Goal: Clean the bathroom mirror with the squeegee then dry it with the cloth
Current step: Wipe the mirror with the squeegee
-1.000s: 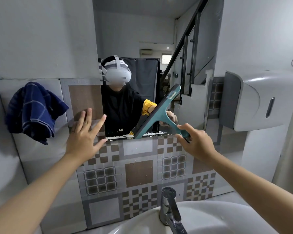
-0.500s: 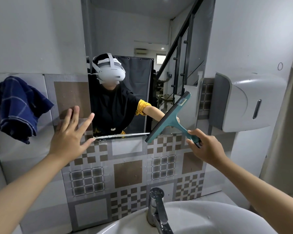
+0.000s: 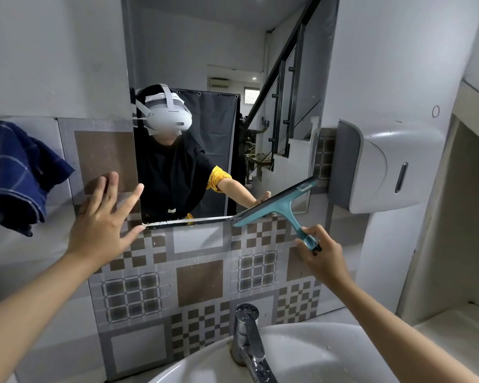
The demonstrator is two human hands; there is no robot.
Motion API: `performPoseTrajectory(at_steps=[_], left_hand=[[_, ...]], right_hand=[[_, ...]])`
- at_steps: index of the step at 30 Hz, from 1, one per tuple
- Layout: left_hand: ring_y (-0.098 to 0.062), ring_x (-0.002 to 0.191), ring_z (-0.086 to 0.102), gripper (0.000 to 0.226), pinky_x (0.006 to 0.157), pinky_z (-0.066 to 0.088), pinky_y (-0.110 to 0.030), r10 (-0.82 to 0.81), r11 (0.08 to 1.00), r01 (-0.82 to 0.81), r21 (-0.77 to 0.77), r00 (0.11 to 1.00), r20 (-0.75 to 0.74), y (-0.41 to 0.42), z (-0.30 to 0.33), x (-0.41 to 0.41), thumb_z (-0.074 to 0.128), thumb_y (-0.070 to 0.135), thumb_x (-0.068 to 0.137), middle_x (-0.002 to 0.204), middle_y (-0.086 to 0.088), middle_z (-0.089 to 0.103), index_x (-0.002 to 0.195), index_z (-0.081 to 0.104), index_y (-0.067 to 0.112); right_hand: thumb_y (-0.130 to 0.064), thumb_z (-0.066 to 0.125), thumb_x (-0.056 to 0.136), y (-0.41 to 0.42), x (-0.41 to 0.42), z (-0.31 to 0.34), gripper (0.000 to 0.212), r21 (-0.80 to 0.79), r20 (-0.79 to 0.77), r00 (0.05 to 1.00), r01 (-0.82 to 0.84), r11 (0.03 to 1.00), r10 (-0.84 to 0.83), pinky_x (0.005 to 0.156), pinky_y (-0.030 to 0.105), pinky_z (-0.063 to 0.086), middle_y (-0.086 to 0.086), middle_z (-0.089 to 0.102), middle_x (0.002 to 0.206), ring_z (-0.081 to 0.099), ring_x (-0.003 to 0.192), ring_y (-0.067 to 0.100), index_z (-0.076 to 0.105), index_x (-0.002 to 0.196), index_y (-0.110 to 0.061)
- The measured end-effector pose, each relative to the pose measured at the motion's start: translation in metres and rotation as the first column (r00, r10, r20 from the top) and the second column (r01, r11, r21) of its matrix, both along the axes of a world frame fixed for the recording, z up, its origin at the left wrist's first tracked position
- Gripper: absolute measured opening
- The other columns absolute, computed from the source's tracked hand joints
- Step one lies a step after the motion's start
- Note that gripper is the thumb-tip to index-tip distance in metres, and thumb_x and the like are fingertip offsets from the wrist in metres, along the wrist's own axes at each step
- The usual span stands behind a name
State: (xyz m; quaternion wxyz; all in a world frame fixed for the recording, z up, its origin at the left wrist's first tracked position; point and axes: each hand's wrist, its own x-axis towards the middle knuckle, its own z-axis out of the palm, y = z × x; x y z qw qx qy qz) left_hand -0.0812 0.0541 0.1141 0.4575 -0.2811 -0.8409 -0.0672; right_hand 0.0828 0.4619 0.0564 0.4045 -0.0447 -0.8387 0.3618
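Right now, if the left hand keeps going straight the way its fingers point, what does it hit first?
Probably the tiled wall. The left hand is open, fingers spread and aimed up and forward at the brown tile just left of the mirror. Nothing shows between them, though depth is unclear and it may already touch.

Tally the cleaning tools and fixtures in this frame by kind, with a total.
Squeegee: 1
Cloth: 1
Mirror: 1
Faucet: 1
Sink: 1
Wall dispenser: 1
Total: 6
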Motion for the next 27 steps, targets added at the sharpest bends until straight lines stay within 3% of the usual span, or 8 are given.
performPoseTrajectory(at_steps=[4,10,13,18,20,24,27], left_hand=[[-0.037,0.141,0.007,0.077,0.095,0.035,-0.065,0.019,1.000,-0.018,-0.007,1.000,0.005,0.000,0.001,0.000,0.036,0.057,0.077,0.155,-0.018,0.009,0.146,0.022,0.026],[-0.036,0.142,0.005,0.076,0.093,0.037,-0.066,-0.002,1.000,0.002,0.013,1.000,0.029,0.001,0.001,0.001,0.049,0.051,0.079,0.155,-0.018,0.010,0.146,0.022,0.028],[-0.036,0.142,0.005,0.082,0.093,0.037,-0.065,-0.013,1.000,0.013,0.024,0.999,0.035,0.000,0.000,0.001,0.067,0.040,0.077,0.155,-0.017,0.009,0.146,0.023,0.028],[-0.033,0.141,0.002,0.087,0.097,0.035,-0.065,-0.024,0.999,0.023,0.027,0.999,0.044,0.000,0.000,0.000,0.070,0.037,0.074,0.155,-0.016,0.007,0.146,0.023,0.028],[-0.034,0.141,0.003,0.086,0.098,0.033,-0.064,-0.024,0.999,0.023,0.023,0.999,0.042,0.000,0.000,0.000,0.070,0.037,0.074,0.155,-0.017,0.007,0.146,0.023,0.028],[-0.037,0.141,0.007,0.085,0.098,0.033,-0.063,-0.026,0.999,0.025,0.024,0.999,0.042,-0.001,0.002,0.002,0.070,0.036,0.075,0.155,-0.017,0.008,0.145,0.024,0.027],[-0.036,0.141,0.009,0.085,0.096,0.034,-0.062,-0.028,0.999,0.027,0.024,0.999,0.045,-0.002,0.003,0.003,0.071,0.037,0.074,0.155,-0.016,0.010,0.145,0.025,0.028]], right_hand=[[-0.016,0.067,0.087,-0.020,0.001,-0.006,0.017,-0.200,-0.001,1.000,-0.024,0.979,0.025,0.043,0.017,0.044,0.005,0.064,0.083,0.052,0.047,0.007,0.056,0.098,-0.014],[-0.020,0.064,0.090,-0.061,0.000,-0.004,0.016,-0.420,-0.047,0.998,0.011,0.907,-0.034,0.040,0.020,0.044,0.005,0.061,0.081,0.051,0.051,0.011,0.055,0.101,-0.012],[-0.022,0.061,0.092,-0.085,0.000,0.002,0.012,-0.587,-0.050,0.998,-0.001,0.810,-0.036,0.036,0.022,0.040,0.008,0.056,0.073,0.043,0.047,0.012,0.053,0.097,-0.014],[-0.030,0.059,0.092,-0.126,-0.007,0.015,0.013,-0.840,0.004,0.999,0.033,0.542,-0.055,0.038,0.022,0.035,0.007,0.052,0.075,0.038,0.047,0.011,0.053,0.097,-0.019],[-0.029,0.057,0.093,-0.143,-0.008,0.021,0.015,-0.891,0.017,0.998,0.039,0.452,-0.052,0.036,0.021,0.035,0.007,0.053,0.079,0.039,0.049,0.011,0.052,0.102,-0.017],[-0.030,0.056,0.094,-0.174,-0.013,0.030,0.017,-0.921,0.057,0.995,0.083,0.381,-0.080,0.038,0.021,0.038,0.009,0.058,0.098,0.045,0.057,0.014,0.051,0.102,-0.017],[-0.031,0.055,0.094,-0.195,-0.016,0.036,0.015,-0.948,0.053,0.996,0.072,0.309,-0.069,0.042,0.024,0.040,0.006,0.059,0.092,0.045,0.057,0.015,0.050,0.099,-0.017]])
